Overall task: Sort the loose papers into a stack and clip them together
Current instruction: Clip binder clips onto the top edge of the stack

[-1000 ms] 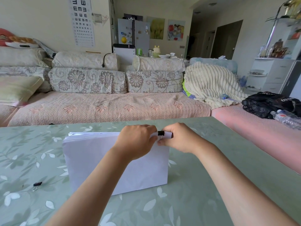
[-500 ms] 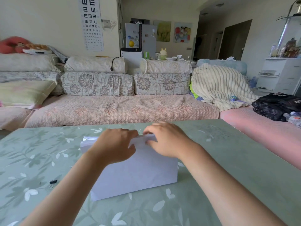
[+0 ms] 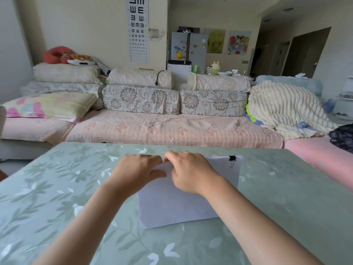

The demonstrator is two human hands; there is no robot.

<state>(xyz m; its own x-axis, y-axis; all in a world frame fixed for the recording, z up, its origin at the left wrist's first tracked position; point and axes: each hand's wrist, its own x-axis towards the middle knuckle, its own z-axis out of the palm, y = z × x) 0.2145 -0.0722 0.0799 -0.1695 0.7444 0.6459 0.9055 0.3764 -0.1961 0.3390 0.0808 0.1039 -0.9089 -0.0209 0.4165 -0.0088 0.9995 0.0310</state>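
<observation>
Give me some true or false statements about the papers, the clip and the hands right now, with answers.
1. A black clip sits on the papers' top right corner. True.
2. The papers are on the sofa. False: they are on the green table.
3. The left hand and right hand both hold the papers' top edge. True.
4. The right hand's fingers touch the clip. False: the clip is apart from the hand, further right along the edge.
</observation>
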